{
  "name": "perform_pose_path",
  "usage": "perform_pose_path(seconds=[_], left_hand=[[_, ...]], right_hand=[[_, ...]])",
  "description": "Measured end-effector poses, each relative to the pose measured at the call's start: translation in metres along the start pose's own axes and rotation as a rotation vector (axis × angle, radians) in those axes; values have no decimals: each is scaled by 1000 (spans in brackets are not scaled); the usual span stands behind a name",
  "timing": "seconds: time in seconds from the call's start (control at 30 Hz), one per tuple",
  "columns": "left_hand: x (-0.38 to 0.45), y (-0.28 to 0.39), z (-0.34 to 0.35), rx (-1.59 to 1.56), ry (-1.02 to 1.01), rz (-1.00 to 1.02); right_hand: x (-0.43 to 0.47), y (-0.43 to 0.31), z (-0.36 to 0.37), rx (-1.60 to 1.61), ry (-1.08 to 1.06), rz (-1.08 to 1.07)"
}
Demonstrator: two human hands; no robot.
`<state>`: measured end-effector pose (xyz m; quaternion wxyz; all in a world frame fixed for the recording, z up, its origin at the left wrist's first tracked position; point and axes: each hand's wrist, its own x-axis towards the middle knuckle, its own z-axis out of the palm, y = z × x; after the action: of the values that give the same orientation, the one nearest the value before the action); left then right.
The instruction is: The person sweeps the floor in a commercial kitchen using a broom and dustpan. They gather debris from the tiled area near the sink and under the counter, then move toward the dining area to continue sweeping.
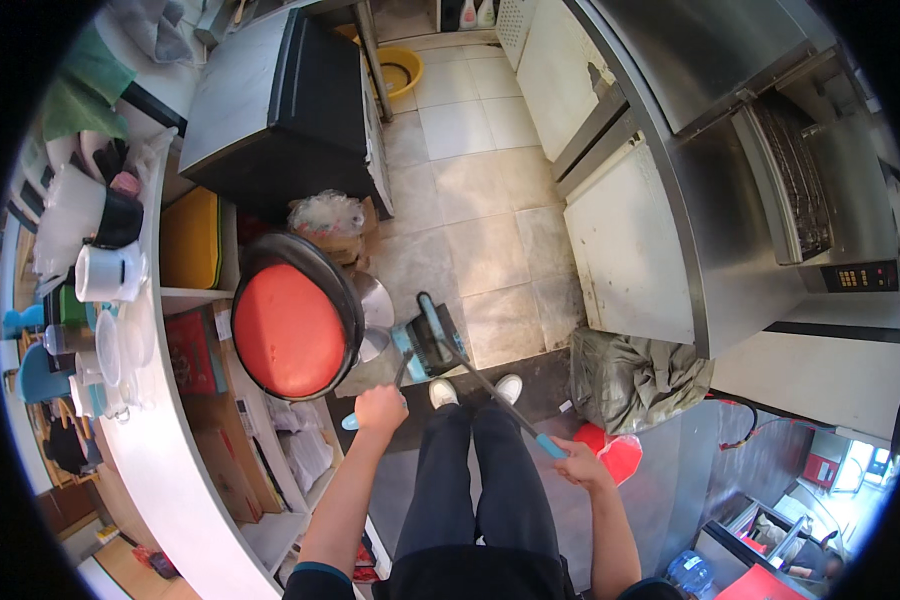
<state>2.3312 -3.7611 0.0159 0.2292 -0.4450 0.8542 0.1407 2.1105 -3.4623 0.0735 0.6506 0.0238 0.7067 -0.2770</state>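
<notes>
My left hand is closed around the blue-tipped handle of a long-handled dustpan, which rests on the floor just ahead of my shoes. In my right hand is the blue grip of a broom; its grey pole slants down and its narrow head lies over the dustpan. What the dustpan holds cannot be made out. Left of the dustpan stands a black bin with a red round lid or tray on top. A metal bowl sits between the bin and the tiled floor.
A white shelf counter with cups and containers runs along the left. Ahead left is a black cabinet; at right are steel kitchen equipment and a plastic-covered bundle. A yellow basin stands farther ahead.
</notes>
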Motion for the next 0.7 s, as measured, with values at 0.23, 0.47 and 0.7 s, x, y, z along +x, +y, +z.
perform_pose_path(seconds=[0.23,0.47,0.7], left_hand=[[-10,-4,14,-16,51,-19],[-40,-19,30,-81,94,-29],[-97,-50,31,-88,120,-65]], right_hand=[[-4,23,-46,-429,353,-268],[32,7,-77,-722,604,-254],[43,-3,-83,-690,553,-210]])
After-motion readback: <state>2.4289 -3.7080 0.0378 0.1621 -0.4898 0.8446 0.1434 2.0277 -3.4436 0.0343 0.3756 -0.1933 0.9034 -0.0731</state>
